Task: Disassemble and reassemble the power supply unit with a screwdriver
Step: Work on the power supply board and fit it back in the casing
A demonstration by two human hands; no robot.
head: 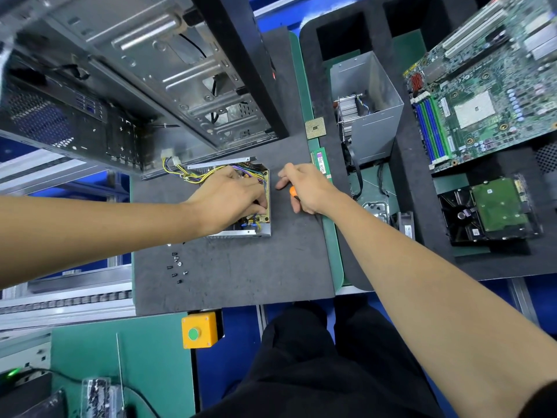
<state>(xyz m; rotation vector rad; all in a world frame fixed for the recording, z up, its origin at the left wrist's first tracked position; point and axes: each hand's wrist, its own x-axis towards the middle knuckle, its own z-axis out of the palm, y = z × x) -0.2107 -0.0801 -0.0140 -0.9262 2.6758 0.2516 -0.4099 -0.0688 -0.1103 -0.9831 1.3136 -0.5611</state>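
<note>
Dark grey matting [235,267] covers the workbench, with green matting and black foam trays to the right. An open metal computer case [135,86] is seen at the far left, and a motherboard [482,95] lies at the far right, with a hard drive [497,209] nearer in a foam recess. A grey metal cover [373,116] stands upright between them.

At the centre of the mat the opened power supply unit [259,224] is placed, its circuit board and yellow wires exposed. It is largely covered by the left hand [232,197], whose fingers are curled down into the housing; what they grip cannot be told. Just to the right of the unit, apart from it, the right hand [307,188] is closed round a screwdriver [294,192], of which only an orange part of the handle is visible.

Several small black screws [176,268] are scattered on the mat nearer and to the left.
</note>
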